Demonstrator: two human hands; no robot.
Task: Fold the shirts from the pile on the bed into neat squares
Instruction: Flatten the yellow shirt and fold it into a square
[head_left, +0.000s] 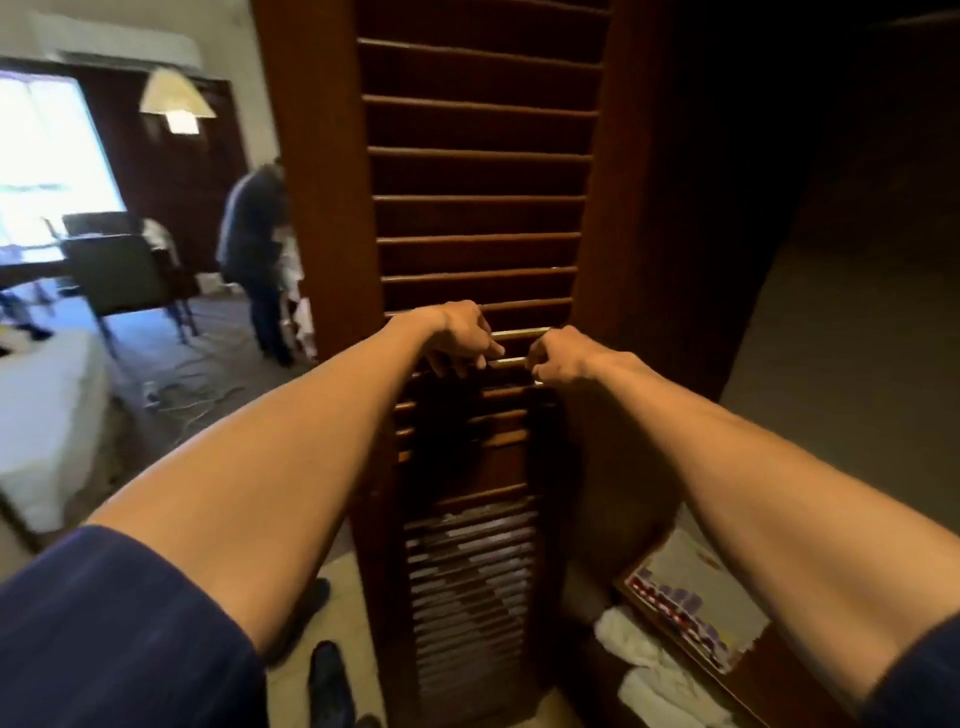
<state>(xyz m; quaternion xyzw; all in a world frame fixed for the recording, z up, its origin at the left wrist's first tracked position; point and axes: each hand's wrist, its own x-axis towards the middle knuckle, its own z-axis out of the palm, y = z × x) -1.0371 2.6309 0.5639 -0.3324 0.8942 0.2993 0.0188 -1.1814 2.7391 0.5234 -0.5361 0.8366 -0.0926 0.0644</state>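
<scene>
Your 2 bare hands reach side by side onto the tall dark-brown wooden louvred door (478, 218). Your left hand (457, 338) curls its fingers over 1 slat; your right hand (558, 356) pinches the slat beside it. The white-sheeted bed (47, 415) lies well apart at the left edge; no shirt pile is discernible on it. White crumpled towels (654, 670) lie low on the right.
</scene>
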